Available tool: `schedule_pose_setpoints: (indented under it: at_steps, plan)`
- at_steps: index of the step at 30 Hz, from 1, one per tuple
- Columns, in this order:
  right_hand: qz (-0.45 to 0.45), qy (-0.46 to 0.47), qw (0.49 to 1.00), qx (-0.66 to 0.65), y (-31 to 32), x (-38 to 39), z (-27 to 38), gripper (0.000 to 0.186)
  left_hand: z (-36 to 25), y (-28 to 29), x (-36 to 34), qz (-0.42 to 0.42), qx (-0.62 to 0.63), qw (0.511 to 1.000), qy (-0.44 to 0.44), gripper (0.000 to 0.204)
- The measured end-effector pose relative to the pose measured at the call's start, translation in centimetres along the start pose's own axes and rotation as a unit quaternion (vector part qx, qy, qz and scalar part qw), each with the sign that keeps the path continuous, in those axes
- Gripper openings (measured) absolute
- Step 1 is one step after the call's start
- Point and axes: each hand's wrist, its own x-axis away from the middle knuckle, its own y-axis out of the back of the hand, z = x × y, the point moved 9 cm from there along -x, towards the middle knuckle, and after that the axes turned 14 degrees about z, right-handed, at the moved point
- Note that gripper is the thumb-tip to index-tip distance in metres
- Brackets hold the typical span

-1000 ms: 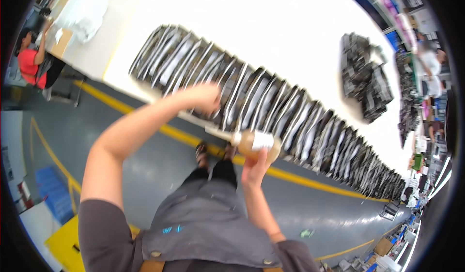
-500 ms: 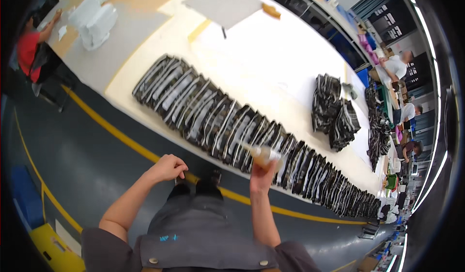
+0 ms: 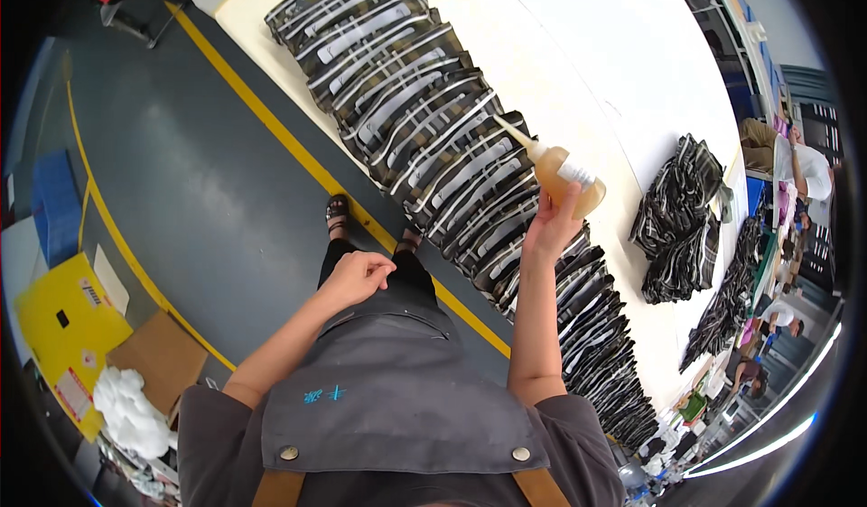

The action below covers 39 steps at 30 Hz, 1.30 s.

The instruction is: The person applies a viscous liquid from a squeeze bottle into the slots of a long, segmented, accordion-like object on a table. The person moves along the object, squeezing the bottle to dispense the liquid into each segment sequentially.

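A squeeze bottle [image 3: 562, 180] with amber liquid and a long thin nozzle is gripped in my right hand [image 3: 553, 227]. Its nozzle points up and left, over a long row of overlapping plaid fabric pieces [image 3: 433, 119] in black, brown and white. Pale grey patches show on many of these pieces. Whether the nozzle tip touches the cloth I cannot tell. My left hand [image 3: 359, 277] is held in front of my apron [image 3: 388, 372], its fingers curled in, and nothing shows in it.
The fabric row lies along the near edge of a white table [image 3: 578, 46]. Bunched plaid cloth [image 3: 682, 218] sits on the right side, with more dark cloth [image 3: 727, 290] beyond. A yellow box [image 3: 68, 326] and a blue bin [image 3: 57, 204] stand at left. Other people [image 3: 808, 164] are far right.
The view has turned and shifted along the table, so the fabric row looks steeper and nearer. The bottle, still in my right hand, appears higher and farther right. My left hand stays curled.
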Motion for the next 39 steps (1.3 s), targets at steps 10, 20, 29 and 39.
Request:
schedule_pose_setpoints:
  at_steps: [10,20,29,39]
  plan:
    - [-0.011,-0.031,0.999,0.023,-0.1,-4.2,-1.4,0.046,-1.0,-1.2,-1.3,-0.066,-0.024,0.998,-0.004,0.017]
    - [-0.009,-0.039,0.997,0.066,-0.8,-5.6,-1.2,0.047,-1.0,-0.8,-1.0,-0.074,-0.054,0.996,0.009,0.016]
    - [0.005,-0.045,0.996,0.079,-0.9,-5.8,-1.8,0.048,-0.9,-0.6,-1.1,-0.082,-0.067,0.994,-0.002,0.015]
    - [0.019,-0.063,0.993,0.095,-1.1,-4.2,-2.3,0.046,-0.7,-0.9,-1.4,-0.074,-0.078,0.994,-0.001,0.017]
